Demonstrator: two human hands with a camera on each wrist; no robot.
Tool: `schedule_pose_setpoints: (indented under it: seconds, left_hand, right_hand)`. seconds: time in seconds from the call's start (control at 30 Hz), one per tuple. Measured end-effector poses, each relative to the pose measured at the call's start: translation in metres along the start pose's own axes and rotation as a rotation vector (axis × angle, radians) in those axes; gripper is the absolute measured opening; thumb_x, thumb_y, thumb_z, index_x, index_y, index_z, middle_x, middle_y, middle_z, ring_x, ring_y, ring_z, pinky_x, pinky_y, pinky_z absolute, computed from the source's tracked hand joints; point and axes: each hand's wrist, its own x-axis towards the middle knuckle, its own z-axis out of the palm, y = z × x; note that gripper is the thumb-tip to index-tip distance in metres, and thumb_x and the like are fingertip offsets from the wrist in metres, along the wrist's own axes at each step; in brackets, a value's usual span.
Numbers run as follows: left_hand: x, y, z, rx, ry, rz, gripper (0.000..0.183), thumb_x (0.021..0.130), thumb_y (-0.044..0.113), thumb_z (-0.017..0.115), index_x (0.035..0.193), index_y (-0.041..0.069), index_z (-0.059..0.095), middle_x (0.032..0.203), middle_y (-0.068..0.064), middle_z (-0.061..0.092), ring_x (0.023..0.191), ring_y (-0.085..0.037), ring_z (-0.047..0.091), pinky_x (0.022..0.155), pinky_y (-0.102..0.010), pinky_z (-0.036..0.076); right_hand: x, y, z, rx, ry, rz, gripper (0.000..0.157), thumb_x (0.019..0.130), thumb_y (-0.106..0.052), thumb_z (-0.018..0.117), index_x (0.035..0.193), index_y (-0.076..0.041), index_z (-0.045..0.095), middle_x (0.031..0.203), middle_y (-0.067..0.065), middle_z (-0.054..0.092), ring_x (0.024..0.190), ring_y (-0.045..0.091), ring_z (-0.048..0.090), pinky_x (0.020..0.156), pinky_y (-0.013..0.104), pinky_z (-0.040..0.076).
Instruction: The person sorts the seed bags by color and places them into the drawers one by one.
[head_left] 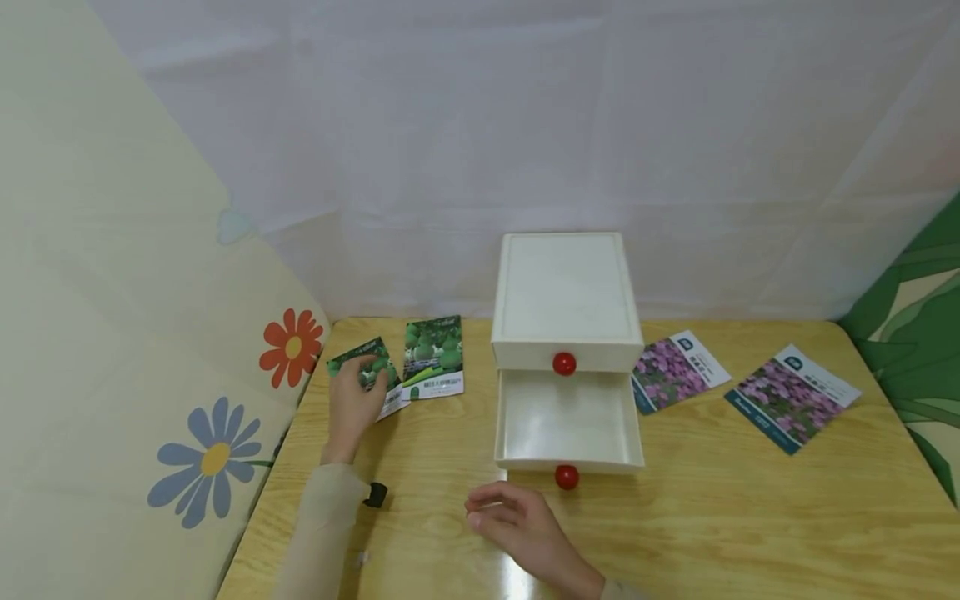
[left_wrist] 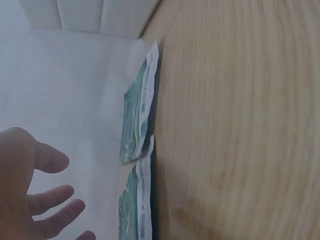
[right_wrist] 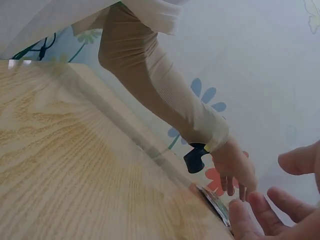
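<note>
My left hand (head_left: 356, 404) hovers over a green seed packet (head_left: 372, 350), fingers slightly bent and spread. In the left wrist view, a gap shows between these fingers (left_wrist: 52, 200) and the packet (left_wrist: 134, 207). A second green seed packet (head_left: 435, 354), picturing round green gourds, lies just to the right, its lower corner by the first one's edge. My right hand (head_left: 521, 529) is held over the front of the table with loosely bent fingers and nothing in them. It is nearest to a white two-drawer box (head_left: 562, 287), whose lower drawer (head_left: 570, 421) is pulled out.
Two seed packets with pink flowers lie right of the box, one (head_left: 678, 371) beside it and another (head_left: 793, 398) farther right. Red round knobs (head_left: 567, 477) stick out from the drawers. A pale cloth wall (head_left: 450, 167) stands behind the wooden table (head_left: 712, 517).
</note>
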Motion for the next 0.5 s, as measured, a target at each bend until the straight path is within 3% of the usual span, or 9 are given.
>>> schedule_pose_setpoints:
  seconds: [0.13,0.3,0.5]
  left_hand:
    - [-0.001,-0.008,-0.007,0.087,0.009,-0.046,0.042,0.096,0.026,0.066,0.13,0.002,0.062,0.133,-0.023,0.059,0.12,-0.044,0.055,0.1,-0.062,0.045]
    - [-0.004,-0.011,-0.017,0.181,-0.057,-0.181,0.055,0.096,0.034,0.062,0.14,0.003,0.052,0.146,-0.025,0.044,0.132,-0.052,0.036,0.107,-0.068,0.031]
    - [-0.008,-0.01,-0.02,0.197,-0.092,-0.252,0.064,0.094,0.037,0.063,0.144,0.001,0.044,0.152,-0.029,0.031,0.134,-0.055,0.028,0.107,-0.069,0.029]
  right_hand:
    - [0.004,-0.004,0.005,-0.044,-0.006,-0.033,0.034,0.096,-0.017,0.067,0.124,0.003,0.063,0.125,0.027,0.064,0.109,0.018,0.069,0.088,0.02,0.056]
    - [0.012,-0.005,0.011,-0.078,0.01,-0.029,0.033,0.095,-0.018,0.068,0.122,0.002,0.064,0.124,0.025,0.064,0.11,0.023,0.068,0.088,0.019,0.056]
    - [0.026,0.001,0.015,-0.114,0.03,-0.072,0.033,0.094,-0.02,0.071,0.124,-0.007,0.064,0.126,0.023,0.063,0.115,0.037,0.064,0.095,0.021,0.055]
